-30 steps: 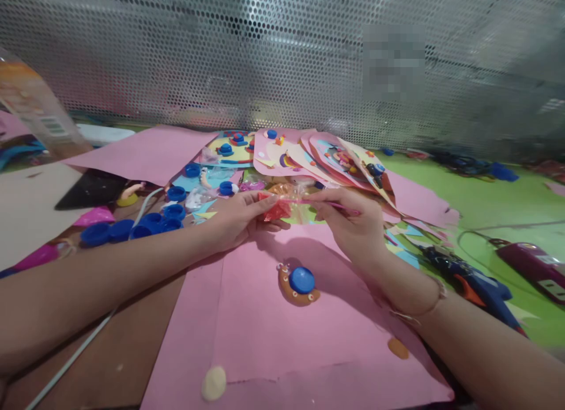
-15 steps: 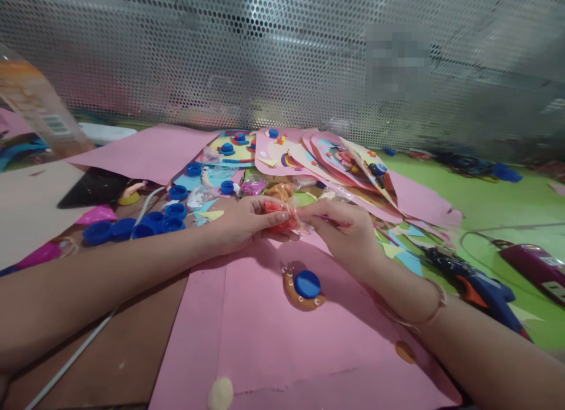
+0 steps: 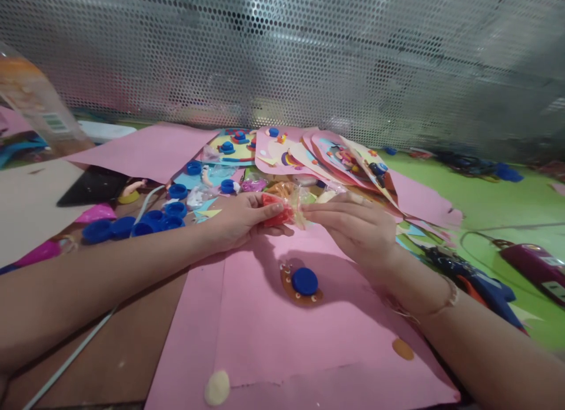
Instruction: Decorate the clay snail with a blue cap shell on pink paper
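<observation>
My left hand (image 3: 247,219) is closed on a small red packet (image 3: 276,211) in clear plastic, thumb on top. At the packet's loose, crinkled plastic end, the fingertips of my right hand (image 3: 359,225) are pressed together on the wrapper. Below both hands lies a pink sheet (image 3: 273,339). On it rests a brown clay snail shape (image 3: 293,292) with small white dots and a blue bottle cap (image 3: 305,281) as its shell. A cream clay disc (image 3: 217,388) and an orange-brown disc (image 3: 403,349) also sit on this sheet.
Several blue caps (image 3: 122,226) and a white cable (image 3: 73,354) lie left. Decorated pink cards (image 3: 324,157) and clay packets spread behind my hands. A bottle (image 3: 37,101) stands far left. A glue gun (image 3: 474,286) and a maroon power strip (image 3: 532,269) are at right.
My right hand has shifted slightly right and its fingers have straightened along the wrapper. More of the packet's plastic end shows between the hands. The left hand stays on the packet.
</observation>
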The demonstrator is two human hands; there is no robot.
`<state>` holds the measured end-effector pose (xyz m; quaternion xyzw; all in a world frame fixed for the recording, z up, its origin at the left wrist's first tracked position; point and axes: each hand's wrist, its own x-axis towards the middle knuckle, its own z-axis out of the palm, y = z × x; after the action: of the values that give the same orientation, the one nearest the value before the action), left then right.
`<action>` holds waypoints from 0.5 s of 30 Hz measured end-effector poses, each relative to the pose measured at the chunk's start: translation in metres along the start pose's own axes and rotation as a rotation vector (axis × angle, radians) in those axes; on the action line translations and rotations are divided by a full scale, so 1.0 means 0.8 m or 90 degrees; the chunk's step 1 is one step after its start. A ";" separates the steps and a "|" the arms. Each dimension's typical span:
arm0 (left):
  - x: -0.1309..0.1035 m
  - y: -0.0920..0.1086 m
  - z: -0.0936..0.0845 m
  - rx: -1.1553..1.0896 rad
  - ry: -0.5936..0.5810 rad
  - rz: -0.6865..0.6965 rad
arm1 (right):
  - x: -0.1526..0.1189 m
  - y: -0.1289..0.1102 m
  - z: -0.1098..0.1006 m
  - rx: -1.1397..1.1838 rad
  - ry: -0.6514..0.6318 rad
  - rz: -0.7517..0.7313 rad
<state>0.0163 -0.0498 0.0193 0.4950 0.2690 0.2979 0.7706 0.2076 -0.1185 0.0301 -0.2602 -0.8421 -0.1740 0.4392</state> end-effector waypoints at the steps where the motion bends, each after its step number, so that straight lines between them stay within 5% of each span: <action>1: 0.000 -0.001 -0.001 0.000 -0.010 0.005 | -0.001 0.000 -0.002 -0.019 -0.016 -0.037; 8: 0.000 -0.005 -0.005 -0.017 -0.056 0.032 | 0.004 -0.006 -0.011 -0.115 -0.160 -0.129; 15: -0.008 -0.005 -0.001 -0.008 -0.113 0.006 | -0.001 -0.003 -0.006 -0.095 -0.129 -0.118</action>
<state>0.0120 -0.0553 0.0158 0.5161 0.1950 0.2583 0.7930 0.2096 -0.1227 0.0322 -0.2294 -0.8873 -0.2489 0.3131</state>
